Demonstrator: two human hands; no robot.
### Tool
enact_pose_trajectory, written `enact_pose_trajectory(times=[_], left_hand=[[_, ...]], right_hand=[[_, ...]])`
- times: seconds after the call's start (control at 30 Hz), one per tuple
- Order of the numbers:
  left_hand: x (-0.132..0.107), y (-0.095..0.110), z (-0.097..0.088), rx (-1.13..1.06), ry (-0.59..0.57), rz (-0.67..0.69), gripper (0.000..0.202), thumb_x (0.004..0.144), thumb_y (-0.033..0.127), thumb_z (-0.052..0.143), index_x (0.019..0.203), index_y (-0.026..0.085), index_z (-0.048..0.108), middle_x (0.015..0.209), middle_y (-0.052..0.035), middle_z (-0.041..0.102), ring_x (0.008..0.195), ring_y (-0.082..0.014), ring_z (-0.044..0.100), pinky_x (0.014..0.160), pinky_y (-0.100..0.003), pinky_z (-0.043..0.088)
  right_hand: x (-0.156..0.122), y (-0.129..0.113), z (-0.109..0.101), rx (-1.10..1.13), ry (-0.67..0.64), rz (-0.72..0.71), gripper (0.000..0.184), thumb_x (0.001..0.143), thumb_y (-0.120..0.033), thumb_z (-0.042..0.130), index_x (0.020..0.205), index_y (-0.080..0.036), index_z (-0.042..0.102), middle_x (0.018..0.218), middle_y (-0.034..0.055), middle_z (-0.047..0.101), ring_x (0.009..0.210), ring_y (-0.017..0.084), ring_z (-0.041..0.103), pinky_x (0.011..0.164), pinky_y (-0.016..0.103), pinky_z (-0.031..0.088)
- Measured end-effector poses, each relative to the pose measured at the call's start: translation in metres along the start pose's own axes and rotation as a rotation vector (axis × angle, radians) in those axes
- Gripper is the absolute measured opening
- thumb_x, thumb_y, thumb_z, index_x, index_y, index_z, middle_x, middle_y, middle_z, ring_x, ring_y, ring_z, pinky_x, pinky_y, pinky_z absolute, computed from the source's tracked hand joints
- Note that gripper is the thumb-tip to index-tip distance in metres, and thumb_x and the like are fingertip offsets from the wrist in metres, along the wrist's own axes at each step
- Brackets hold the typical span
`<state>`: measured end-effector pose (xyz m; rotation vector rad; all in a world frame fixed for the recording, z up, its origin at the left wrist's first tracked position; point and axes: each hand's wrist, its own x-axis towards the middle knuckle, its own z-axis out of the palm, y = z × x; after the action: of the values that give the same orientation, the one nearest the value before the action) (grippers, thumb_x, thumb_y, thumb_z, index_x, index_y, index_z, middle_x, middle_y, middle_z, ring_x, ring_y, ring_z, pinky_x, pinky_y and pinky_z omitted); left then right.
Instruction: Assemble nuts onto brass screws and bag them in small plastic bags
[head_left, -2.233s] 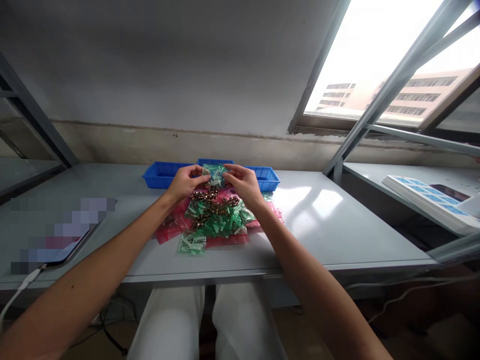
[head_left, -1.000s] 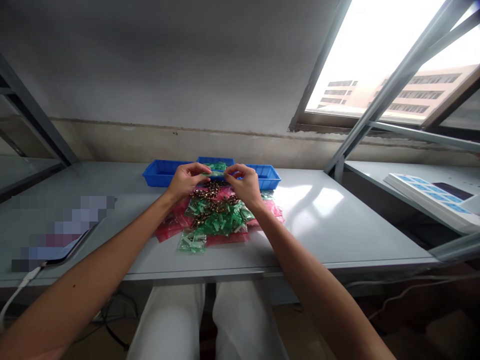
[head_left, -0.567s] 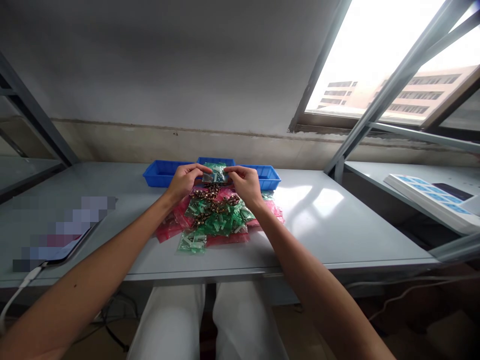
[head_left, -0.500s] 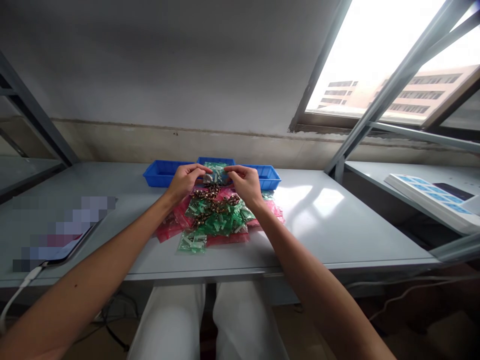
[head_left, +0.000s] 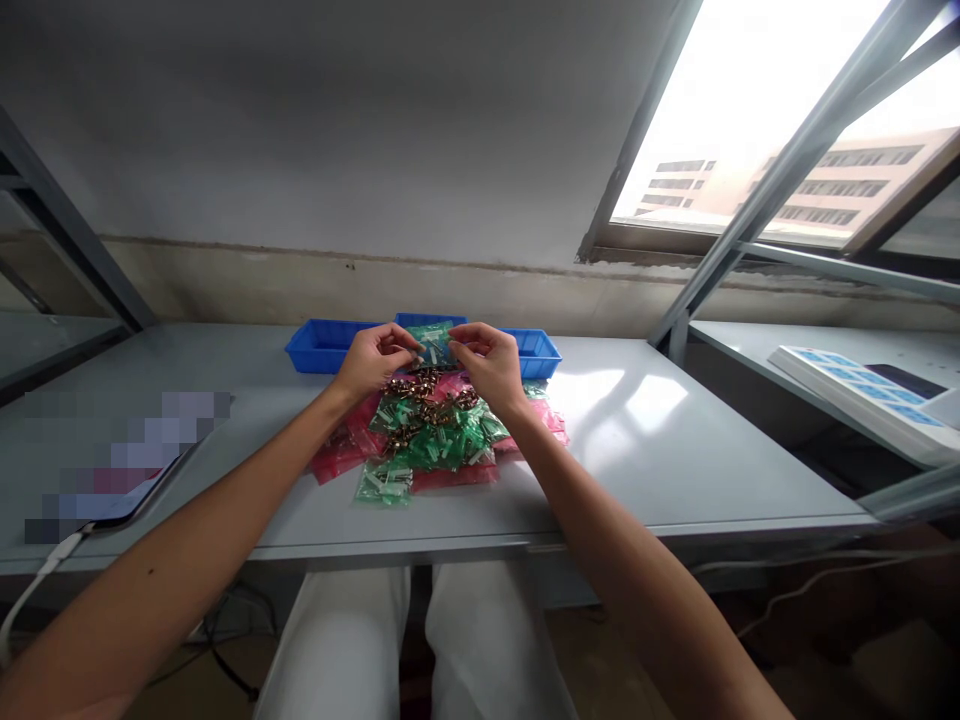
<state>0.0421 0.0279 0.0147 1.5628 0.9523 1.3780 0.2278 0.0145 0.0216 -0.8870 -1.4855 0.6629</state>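
the left hand pinches, fingers narrow, the left edge of a thin, squarish, translucent green plastic bag, broad face toward the camera, long axis hard to tell; slim white pieces show inside. it is above glossy brass-coloured metal parts. the right hand pinches its right edge, fingers equally narrow.

Bag in grip: thin, translucent green plastic, glossy, creased. Bronze-toned pieces just below grip: shiny, probably metal, though too small to be sure. Green bags and pink bags lower down: crinkled see-through plastic film. Trays behind grip: smooth blue plastic. Tabletop under grip: smooth, low sheen. Wall beyond grip: matt. Trousers below grip: matt white cloth.
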Motion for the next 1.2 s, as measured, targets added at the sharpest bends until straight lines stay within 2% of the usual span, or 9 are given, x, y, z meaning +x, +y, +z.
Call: enact_pose_trajectory(times=[0.4, 0.7, 0.83, 0.93, 1.03, 1.1, 1.2], left_hand=[[-0.002, 0.002, 0.0, 0.005, 0.023, 0.015, 0.027, 0.062, 0.028, 0.08, 0.079, 0.015, 0.062, 0.079, -0.0028, 0.068, 0.073, -0.0166, 0.066, 0.075, -0.033, 0.055], [0.001, -0.001, -0.004, 0.113, 0.08, 0.099, 0.02, 0.067, 0.028, 0.075, 0.078, 0.016, 0.063, 0.073, -0.0004, 0.063, 0.07, -0.0132, 0.06, 0.07, -0.026, 0.05], [0.001, -0.001, -0.003, 0.127, 0.023, 0.064, 0.021, 0.07, 0.029, 0.073, 0.082, 0.016, 0.062, 0.072, -0.0005, 0.063, 0.067, -0.0137, 0.061, 0.065, -0.026, 0.05], [-0.001, 0.001, 0.001, 0.122, -0.04, -0.007, 0.027, 0.072, 0.032, 0.071, 0.092, 0.017, 0.06, 0.074, -0.0008, 0.063, 0.064, -0.0156, 0.063, 0.06, -0.028, 0.051], [-0.003, 0.002, 0.003, 0.136, -0.05, -0.038, 0.035, 0.073, 0.034, 0.069, 0.101, 0.019, 0.056, 0.08, -0.0016, 0.066, 0.062, -0.0164, 0.064, 0.058, -0.029, 0.052], [-0.005, 0.002, 0.002, 0.285, -0.081, 0.009, 0.031, 0.074, 0.035, 0.068, 0.099, 0.019, 0.059, 0.081, -0.0021, 0.067, 0.063, -0.0161, 0.063, 0.059, -0.028, 0.05], [-0.008, 0.002, 0.001, 0.606, -0.235, 0.143, 0.016, 0.078, 0.035, 0.062, 0.084, 0.02, 0.067, 0.079, -0.0023, 0.069, 0.069, -0.0171, 0.062, 0.066, -0.029, 0.047]], right_hand=[[-0.002, -0.003, 0.0, -0.088, 0.023, 0.021, 0.015, 0.08, -0.027, 0.063, 0.089, -0.018, 0.071, 0.085, 0.0033, 0.071, 0.069, 0.013, 0.061, 0.063, 0.026, 0.049], [-0.004, -0.002, 0.001, -0.132, -0.136, 0.029, 0.011, 0.077, -0.023, 0.067, 0.081, -0.017, 0.074, 0.079, 0.0036, 0.073, 0.074, 0.016, 0.067, 0.069, 0.026, 0.053], [-0.005, -0.001, 0.001, -0.078, -0.146, 0.054, 0.017, 0.077, -0.031, 0.069, 0.082, -0.016, 0.075, 0.079, 0.0053, 0.073, 0.071, 0.016, 0.067, 0.064, 0.026, 0.052], [-0.003, -0.001, 0.0, -0.066, -0.089, 0.065, 0.022, 0.077, -0.036, 0.07, 0.081, -0.015, 0.075, 0.076, 0.0059, 0.073, 0.069, 0.016, 0.066, 0.061, 0.027, 0.051], [0.001, -0.003, -0.004, -0.063, 0.055, 0.038, 0.025, 0.079, -0.039, 0.067, 0.082, -0.015, 0.074, 0.077, 0.0063, 0.072, 0.07, 0.017, 0.066, 0.062, 0.028, 0.053], [0.004, -0.005, -0.007, -0.059, 0.158, 0.016, 0.027, 0.081, -0.04, 0.066, 0.087, -0.015, 0.074, 0.08, 0.0067, 0.072, 0.072, 0.017, 0.066, 0.064, 0.029, 0.054], [0.006, -0.006, -0.012, -0.05, 0.239, -0.009, 0.032, 0.082, -0.042, 0.064, 0.097, -0.015, 0.073, 0.084, 0.0076, 0.072, 0.077, 0.019, 0.067, 0.064, 0.03, 0.055]])
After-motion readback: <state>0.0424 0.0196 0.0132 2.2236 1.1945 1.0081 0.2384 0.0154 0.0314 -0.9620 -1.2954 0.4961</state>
